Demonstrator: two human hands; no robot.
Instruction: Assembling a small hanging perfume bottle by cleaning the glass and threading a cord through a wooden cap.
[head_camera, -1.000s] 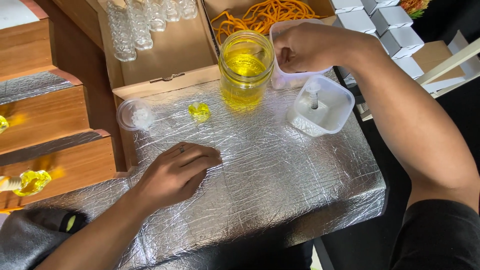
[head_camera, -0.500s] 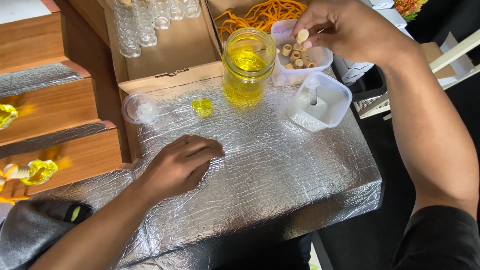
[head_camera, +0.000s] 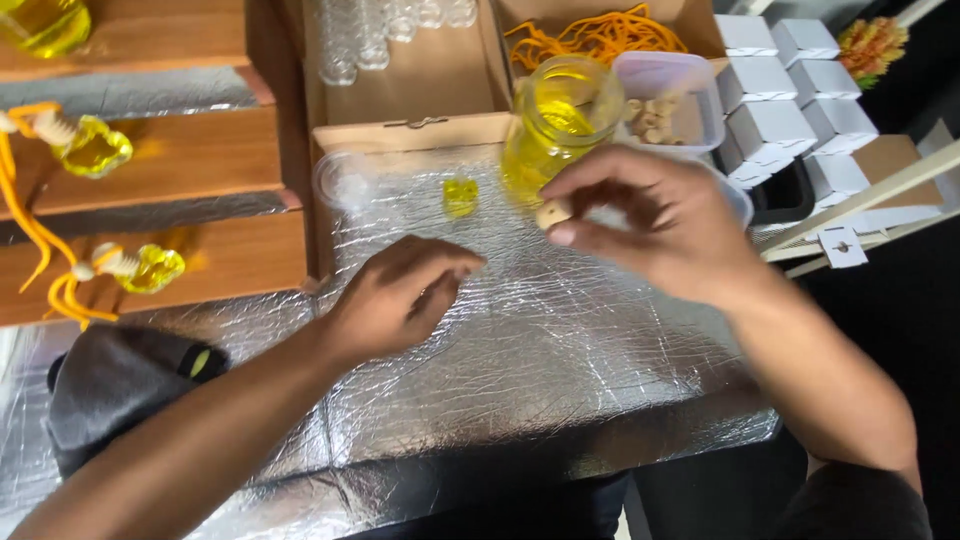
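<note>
Right hand (head_camera: 665, 225) fingers pinch a small cork (head_camera: 551, 213) near the yellow jar (head_camera: 560, 125); left hand (head_camera: 400, 295) rests loosely curled, grasping nothing, on the foil bench (head_camera: 560, 370).

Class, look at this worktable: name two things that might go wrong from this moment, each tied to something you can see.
1. The right hand pinches a small cork close beside the open jar of yellow liquid; a careless move might knock the jar and spill liquid over the foil-covered table.
2. The small yellow bottle sits loose between both hands; the left hand, resting nearby, might tip it over.
</note>
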